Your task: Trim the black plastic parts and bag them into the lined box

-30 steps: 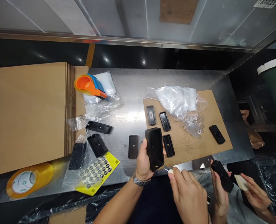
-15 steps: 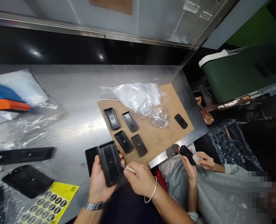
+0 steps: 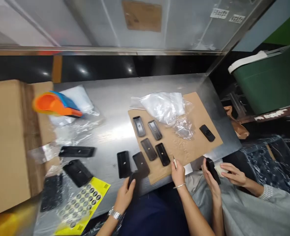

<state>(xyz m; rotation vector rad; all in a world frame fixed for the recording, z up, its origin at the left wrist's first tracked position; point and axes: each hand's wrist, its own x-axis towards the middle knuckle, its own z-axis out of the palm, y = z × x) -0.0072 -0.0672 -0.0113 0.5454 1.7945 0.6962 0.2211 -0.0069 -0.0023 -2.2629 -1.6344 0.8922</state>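
The black piece [image 3: 132,177] is in the left hand [image 3: 124,196], near the front edge of the metal table [image 3: 113,98]. The fingers of this hand are folded around it; the piece is blurred, so I cannot tell which side of it is turned up. The right hand [image 3: 178,174] is well apart from it, over the front edge of the cardboard sheet [image 3: 181,147], and pinches a small tool [image 3: 175,163] with a pale handle and a thin tip pointing up and away.

Just beyond the left hand, one black tray [image 3: 123,164] lies on the metal, and a second tray [image 3: 141,164] lies across the left edge of the cardboard. Four more trays [image 3: 148,149] rest on the cardboard, near a clear plastic bag [image 3: 163,108]. Farther right there is a flat black part [image 3: 207,132].

To the left, a yellow sticker sheet [image 3: 103,187] is just beside two dark trays [image 3: 77,172]. Behind these is an orange and blue tape dispenser [image 3: 58,105]. At the right, a co-worker's hands [image 3: 212,186] hold a black object [image 3: 213,171] and a pale block [image 3: 219,168].
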